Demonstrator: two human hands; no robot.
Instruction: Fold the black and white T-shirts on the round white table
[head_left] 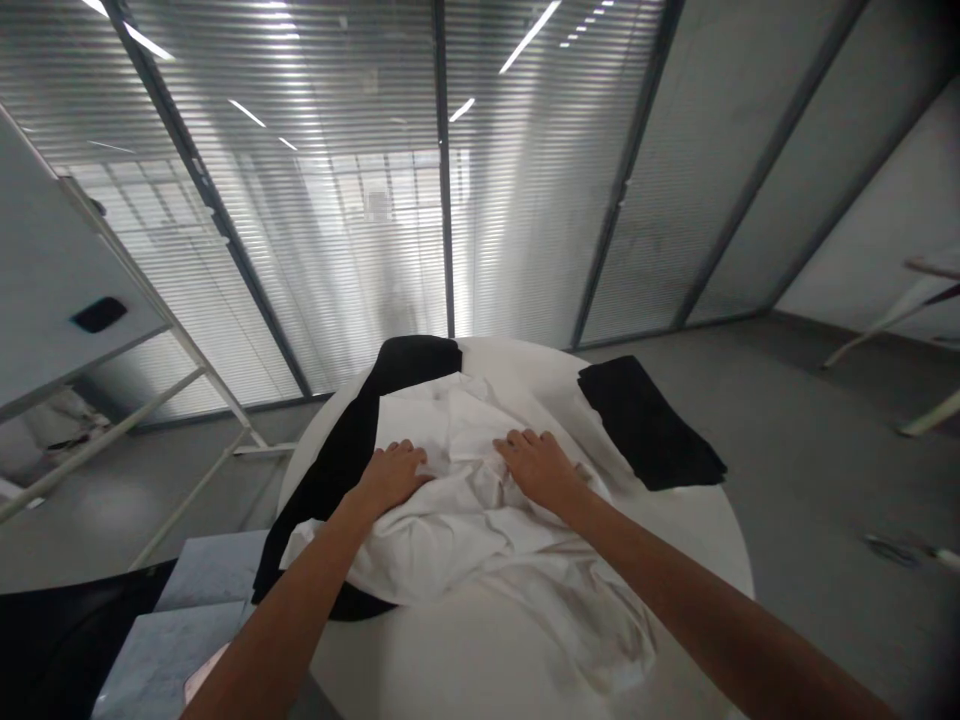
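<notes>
A crumpled white garment lies spread over the middle of a round white table. My left hand rests palm down on its left part, fingers curled into the cloth. My right hand lies flat on the cloth a little to the right, fingers stretched forward. A black garment lies under and along the left side of the white one, running to the table's far edge. A folded black cloth sits at the table's right edge, apart from both hands.
Glass walls with blinds stand behind the table. A white desk with metal legs is at the left, another desk's legs at the far right. A dark chair and grey seat sit at the lower left. Grey floor surrounds the table.
</notes>
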